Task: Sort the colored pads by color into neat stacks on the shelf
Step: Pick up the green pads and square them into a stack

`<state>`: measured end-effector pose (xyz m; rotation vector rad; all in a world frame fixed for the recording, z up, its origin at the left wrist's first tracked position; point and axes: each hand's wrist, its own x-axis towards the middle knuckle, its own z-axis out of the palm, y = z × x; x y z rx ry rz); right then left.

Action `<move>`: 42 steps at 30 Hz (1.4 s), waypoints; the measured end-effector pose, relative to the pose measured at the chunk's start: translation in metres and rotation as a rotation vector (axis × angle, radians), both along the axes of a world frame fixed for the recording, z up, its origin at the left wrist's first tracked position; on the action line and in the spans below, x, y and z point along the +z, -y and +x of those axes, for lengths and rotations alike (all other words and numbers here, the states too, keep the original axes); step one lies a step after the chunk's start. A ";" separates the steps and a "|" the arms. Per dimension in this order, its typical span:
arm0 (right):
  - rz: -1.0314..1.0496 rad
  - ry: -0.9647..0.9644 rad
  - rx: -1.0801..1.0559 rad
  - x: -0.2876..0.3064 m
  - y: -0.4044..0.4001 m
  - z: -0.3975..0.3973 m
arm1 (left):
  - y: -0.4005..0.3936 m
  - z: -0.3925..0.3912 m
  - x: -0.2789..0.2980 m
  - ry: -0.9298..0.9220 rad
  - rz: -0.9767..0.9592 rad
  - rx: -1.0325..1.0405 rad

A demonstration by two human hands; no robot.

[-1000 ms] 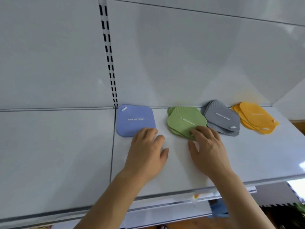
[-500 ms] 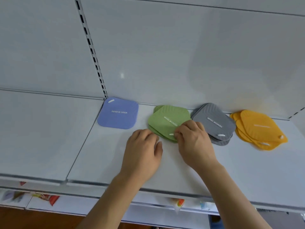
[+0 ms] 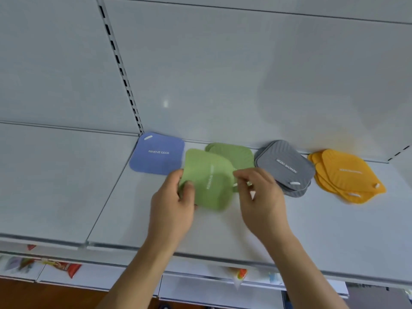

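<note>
Top green ribbed square silicone pad (image 3: 208,181) now lifted off its green pile (image 3: 234,153), left hand (image 3: 172,210) pinching one edge, right hand (image 3: 259,197) the other, ready for squaring.

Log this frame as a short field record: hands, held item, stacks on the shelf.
left hand: grips left edge of the lifted green pad
right hand: pinches its right edge
green stack: behind the lifted pad, on the white shelf
blue pad: leftmost, flat
gray stack: right of green, fanned
orange stack: rightmost, fanned
</note>
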<state>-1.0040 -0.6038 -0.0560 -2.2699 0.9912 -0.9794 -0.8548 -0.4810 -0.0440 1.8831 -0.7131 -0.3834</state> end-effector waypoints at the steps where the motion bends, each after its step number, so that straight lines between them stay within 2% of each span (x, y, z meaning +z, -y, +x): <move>1: -0.043 -0.062 -0.033 -0.001 0.009 -0.003 | -0.003 0.009 0.002 0.055 0.006 0.038; 5: -0.115 -0.350 0.020 -0.010 0.023 -0.002 | -0.014 0.037 0.010 0.186 0.118 0.092; 7: -0.138 -0.399 0.040 -0.014 0.025 0.002 | -0.019 0.044 0.012 0.203 0.184 0.072; 11: -0.191 -0.320 0.019 -0.017 0.028 0.001 | -0.023 0.046 0.012 0.213 0.216 0.042; 16: -0.195 -0.194 -0.066 -0.006 0.028 0.008 | -0.024 0.047 0.012 0.170 0.078 0.142; 21: -0.214 0.001 -0.198 0.031 0.009 0.024 | -0.024 0.047 0.019 0.183 -0.038 0.125; 29: -0.044 0.124 -0.359 0.057 -0.010 0.028 | -0.021 0.040 0.035 0.060 -0.235 0.128; 33: 0.055 0.151 -0.207 0.066 -0.024 0.039 | -0.015 0.039 0.038 0.041 -0.247 -0.004; 37: 0.333 0.245 0.023 0.070 -0.054 0.070 | -0.009 0.021 0.047 -0.096 -0.253 -0.189; 40: 0.309 0.259 0.124 0.065 -0.062 0.070 | -0.010 0.022 0.045 -0.292 -0.318 -0.265; 42: 0.354 0.251 0.175 0.061 -0.060 0.063 | -0.010 0.024 0.043 -0.303 -0.333 -0.304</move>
